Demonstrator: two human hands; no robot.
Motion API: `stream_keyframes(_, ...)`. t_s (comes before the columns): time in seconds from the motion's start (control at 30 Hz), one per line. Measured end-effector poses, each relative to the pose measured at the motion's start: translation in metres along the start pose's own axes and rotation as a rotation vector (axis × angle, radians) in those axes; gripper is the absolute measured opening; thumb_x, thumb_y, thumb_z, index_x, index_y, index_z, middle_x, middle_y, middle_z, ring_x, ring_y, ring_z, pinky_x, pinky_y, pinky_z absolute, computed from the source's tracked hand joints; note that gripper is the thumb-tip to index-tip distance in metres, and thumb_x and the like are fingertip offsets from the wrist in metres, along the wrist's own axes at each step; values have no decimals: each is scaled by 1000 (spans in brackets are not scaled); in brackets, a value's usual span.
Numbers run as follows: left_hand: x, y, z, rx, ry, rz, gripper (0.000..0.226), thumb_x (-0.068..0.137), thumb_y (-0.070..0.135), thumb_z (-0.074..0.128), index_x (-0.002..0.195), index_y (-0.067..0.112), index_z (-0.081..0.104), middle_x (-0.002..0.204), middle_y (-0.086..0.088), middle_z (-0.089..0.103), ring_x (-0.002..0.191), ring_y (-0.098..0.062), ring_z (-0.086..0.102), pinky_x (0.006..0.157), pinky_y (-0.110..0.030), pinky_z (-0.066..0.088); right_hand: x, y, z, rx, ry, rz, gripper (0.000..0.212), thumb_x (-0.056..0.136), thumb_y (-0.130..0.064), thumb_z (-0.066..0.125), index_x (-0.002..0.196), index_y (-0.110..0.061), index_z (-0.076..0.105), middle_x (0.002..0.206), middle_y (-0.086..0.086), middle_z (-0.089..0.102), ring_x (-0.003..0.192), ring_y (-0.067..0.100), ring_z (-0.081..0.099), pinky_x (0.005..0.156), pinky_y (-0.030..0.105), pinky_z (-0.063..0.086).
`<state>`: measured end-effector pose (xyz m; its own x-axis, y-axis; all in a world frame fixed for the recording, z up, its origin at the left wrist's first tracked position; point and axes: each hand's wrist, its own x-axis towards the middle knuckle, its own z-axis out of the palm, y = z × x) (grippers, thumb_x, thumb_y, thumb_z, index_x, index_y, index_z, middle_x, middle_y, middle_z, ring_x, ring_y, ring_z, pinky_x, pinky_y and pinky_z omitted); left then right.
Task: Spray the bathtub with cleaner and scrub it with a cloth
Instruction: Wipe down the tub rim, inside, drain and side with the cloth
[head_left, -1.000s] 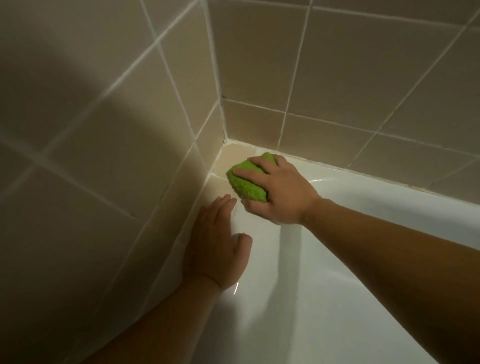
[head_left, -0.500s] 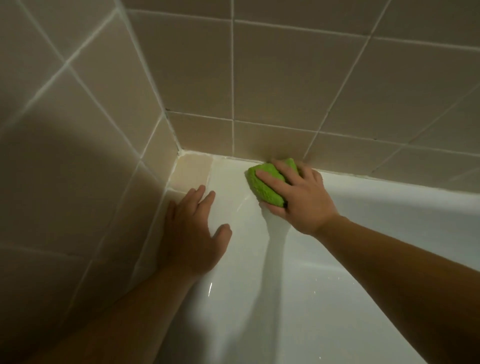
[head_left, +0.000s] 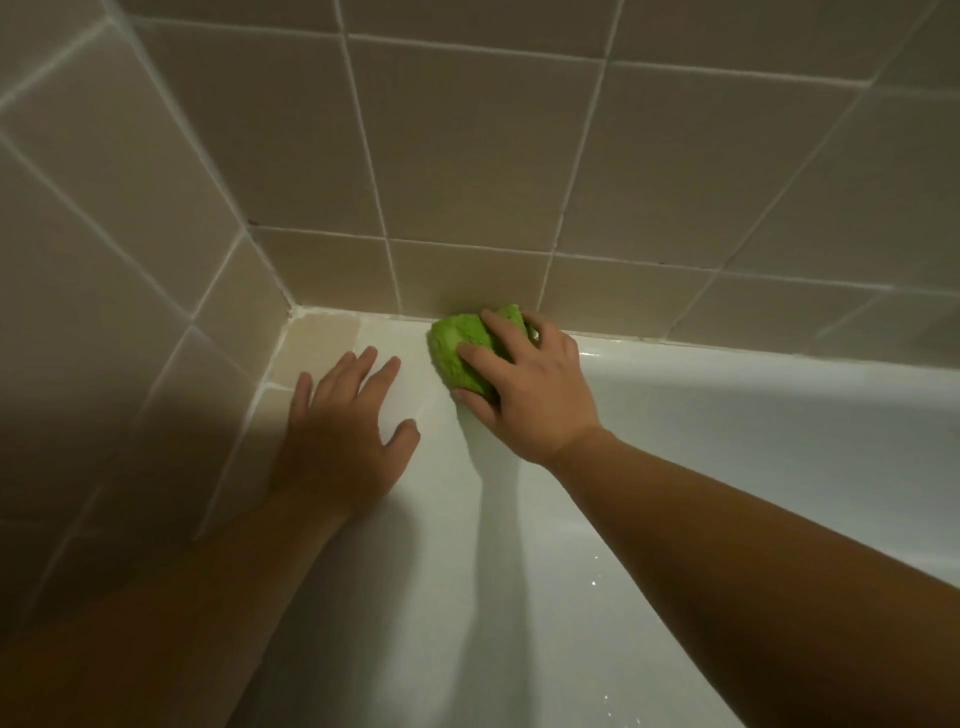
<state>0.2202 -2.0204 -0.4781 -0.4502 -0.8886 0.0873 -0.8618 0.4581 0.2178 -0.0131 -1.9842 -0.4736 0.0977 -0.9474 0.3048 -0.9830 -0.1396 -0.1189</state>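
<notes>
The white bathtub (head_left: 727, 410) fills the lower right, its rim meeting the tiled walls. My right hand (head_left: 530, 395) presses a bunched green cloth (head_left: 462, 348) onto the far rim, right against the bottom row of tiles. My left hand (head_left: 343, 441) lies flat with fingers spread on the tub's rim near the corner, holding nothing. No spray bottle is in view.
Beige tiled walls (head_left: 467, 156) with white grout close in on the left and far sides and meet in a corner (head_left: 293, 312). A beige patch (head_left: 317, 348) sits on the rim at that corner. The tub's inner wall slopes down towards the lower right.
My right hand has slid the green cloth from the corner to the right along the far rim. My left hand has stayed flat on the rim. The view has turned to the right.
</notes>
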Motion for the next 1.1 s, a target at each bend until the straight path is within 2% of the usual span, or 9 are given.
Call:
stream_keyframes(0.1, 0, 5, 3, 58, -10, 19, 69, 90, 53, 39, 152, 24, 48, 160, -11, 42, 147, -35, 39, 117, -68, 26, -29, 44, -9, -1, 8, 48, 37, 90, -37, 71, 126, -28, 66, 148, 15, 51, 112, 47, 49, 88, 51, 51)
stream_keyframes(0.17, 3, 14, 5, 72, -35, 7, 67, 92, 51, 35, 153, 28, 46, 161, -10, 40, 148, -37, 36, 116, -72, 22, -55, 81, -19, -24, -19, 105, 39, 88, -28, 75, 126, -26, 67, 148, 17, 49, 113, 47, 49, 88, 53, 53)
stream_keyframes(0.27, 18, 39, 11, 42, -100, -79, 60, 99, 46, 33, 158, 39, 31, 169, -1, 25, 156, -30, 18, 120, -70, 9, -90, 129, -39, -84, -39, 166, 42, 86, -24, 79, 127, -23, 66, 148, 17, 48, 116, 48, 48, 90, 56, 54)
stream_keyframes(0.37, 34, 63, 13, 39, -158, -117, 57, 107, 43, 32, 162, 41, 16, 172, 3, 10, 159, -26, 2, 123, -65, 0, -104, 144, -47, -96, -31, 228, 43, 84, -22, 81, 125, -22, 66, 146, 17, 50, 116, 49, 48, 90, 55, 55)
stream_keyframes(0.5, 45, 97, 18, 69, -185, -146, 60, 108, 36, 36, 162, 43, 11, 173, 2, 6, 159, -28, -1, 123, -67, 1, -91, 129, -42, -39, 11, 246, 40, 84, -20, 78, 122, -23, 65, 141, 16, 53, 111, 46, 48, 86, 51, 54)
stream_keyframes(0.63, 55, 125, 16, 95, -267, -117, 66, 107, 30, 41, 162, 43, 7, 172, -2, 1, 158, -32, -4, 120, -70, 2, -65, 104, -29, -47, 0, 84, 42, 83, -17, 76, 122, -25, 62, 140, 15, 53, 104, 43, 50, 80, 48, 53)
stream_keyframes(0.77, 56, 141, 15, 153, -317, -112, 74, 105, 31, 45, 161, 46, 0, 172, -8, -1, 157, -36, -6, 119, -71, 4, -67, 118, -30, -70, -17, 12, 43, 81, -14, 76, 119, -24, 60, 141, 16, 52, 103, 42, 51, 77, 45, 53)
stream_keyframes(0.97, 59, 179, 18, 133, -329, -111, 83, 99, 38, 56, 161, 47, 1, 170, -11, 4, 156, -37, -4, 121, -69, 4, -129, 199, -49, -81, 21, 117, 38, 81, -17, 79, 116, -22, 66, 139, 17, 54, 99, 41, 50, 83, 47, 52)
stream_keyframes(1.1, 57, 214, 28, 90, -331, -77, 87, 97, 40, 60, 161, 46, 1, 170, -10, 2, 156, -37, -4, 122, -67, 7, -180, 254, -69, -58, 41, 323, 47, 76, -13, 85, 119, -20, 65, 143, 17, 51, 113, 47, 47, 90, 53, 53)
